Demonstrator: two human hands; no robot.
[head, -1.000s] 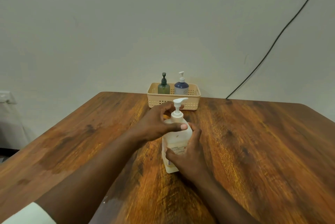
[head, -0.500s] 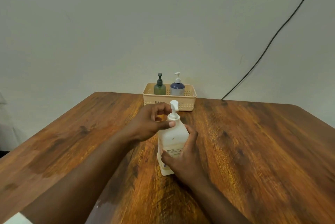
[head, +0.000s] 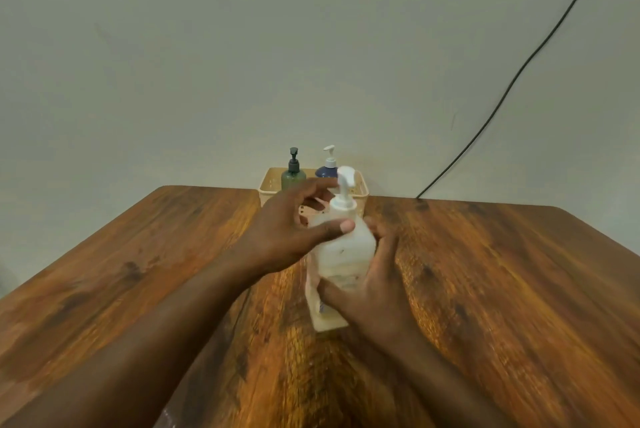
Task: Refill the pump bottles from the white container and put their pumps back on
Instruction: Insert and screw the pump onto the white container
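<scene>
Head view shows our right hand [head: 372, 284] wrapped around the white bottle [head: 341, 254] at frame centre, left hand [head: 289, 230] pinching its pump [head: 344, 197]. We should brace the base, twist the collar steadily, and keep it upright.

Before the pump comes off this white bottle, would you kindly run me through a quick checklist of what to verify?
1. White container stands on the table: ok, base down, though it leans a little.
2. Right hand steadies the body: ok, wrapped round the lower half.
3. Left hand at the pump collar: ok, thumb across the neck, fingers behind.
4. Pump loosened: cannot tell, the image is blurred.
5. Green bottle and blue bottle ready to fill: not ok, both stand in the basket with pumps on.
6. Spill-free table: cannot tell; a glossy patch shows at the near edge.
</scene>
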